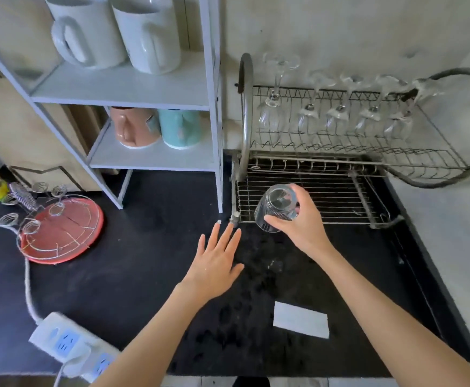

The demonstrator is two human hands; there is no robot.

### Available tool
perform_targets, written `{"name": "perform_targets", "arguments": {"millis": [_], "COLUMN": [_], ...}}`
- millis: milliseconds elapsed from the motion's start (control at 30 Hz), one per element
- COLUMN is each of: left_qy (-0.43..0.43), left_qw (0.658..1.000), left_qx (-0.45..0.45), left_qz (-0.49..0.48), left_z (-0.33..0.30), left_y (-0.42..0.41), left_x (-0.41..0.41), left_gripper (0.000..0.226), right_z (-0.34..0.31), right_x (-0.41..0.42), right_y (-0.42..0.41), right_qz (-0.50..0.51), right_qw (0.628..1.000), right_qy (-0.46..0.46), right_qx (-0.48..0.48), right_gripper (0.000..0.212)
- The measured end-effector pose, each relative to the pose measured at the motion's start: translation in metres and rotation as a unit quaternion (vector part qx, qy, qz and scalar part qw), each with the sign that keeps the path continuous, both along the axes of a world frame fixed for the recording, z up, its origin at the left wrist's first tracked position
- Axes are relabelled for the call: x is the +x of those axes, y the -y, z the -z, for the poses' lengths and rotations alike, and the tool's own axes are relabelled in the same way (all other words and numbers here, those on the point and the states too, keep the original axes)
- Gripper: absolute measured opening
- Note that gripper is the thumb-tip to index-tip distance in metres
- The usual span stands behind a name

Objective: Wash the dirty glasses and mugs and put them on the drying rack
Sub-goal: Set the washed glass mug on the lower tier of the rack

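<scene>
My right hand point(302, 223) grips a clear tumbler glass point(277, 205), turned upside down, over the front left corner of the metal drying rack point(340, 191). I cannot tell whether the glass touches the wires. My left hand point(217, 261) hovers flat with fingers spread above the black counter, just left of the rack's corner, holding nothing. Several stemmed glasses point(337, 107) hang upside down along the rack's upper tier.
A white shelf unit point(150, 88) at left holds two white mugs point(116, 32) above and a pink mug point(134, 127) and teal mug point(180, 128) below. A red tray with a wire holder point(60, 233), a power strip point(68, 344) and a white cloth point(300, 319) lie on the counter.
</scene>
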State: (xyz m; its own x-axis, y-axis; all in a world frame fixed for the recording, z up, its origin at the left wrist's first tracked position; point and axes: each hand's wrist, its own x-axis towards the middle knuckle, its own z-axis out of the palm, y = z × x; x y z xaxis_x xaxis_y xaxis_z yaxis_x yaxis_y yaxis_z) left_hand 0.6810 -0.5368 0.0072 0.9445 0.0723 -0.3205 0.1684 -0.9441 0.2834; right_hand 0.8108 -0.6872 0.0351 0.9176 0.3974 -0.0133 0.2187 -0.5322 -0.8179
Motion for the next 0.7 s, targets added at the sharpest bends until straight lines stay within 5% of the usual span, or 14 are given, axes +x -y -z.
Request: {"name": "perform_targets", "arguments": {"millis": [467, 700], "left_qy": [-0.033, -0.039], "left_qw": [0.996, 0.995], "left_qx": [0.024, 0.056], "left_qz": [-0.081, -0.067], "left_z": [0.017, 0.019], "left_y": [0.002, 0.002], "left_x": [0.056, 0.056], "left_gripper": [0.068, 0.067], "right_z": [0.055, 0.057], "right_x": [0.084, 0.094], "right_y": [-0.039, -0.041], "right_qz": [-0.097, -0.116], "right_qw": [0.992, 0.985], "right_qy": [-0.080, -0.113], "right_qx": [-0.002, -0.056], "right_gripper": [0.064, 0.080]}}
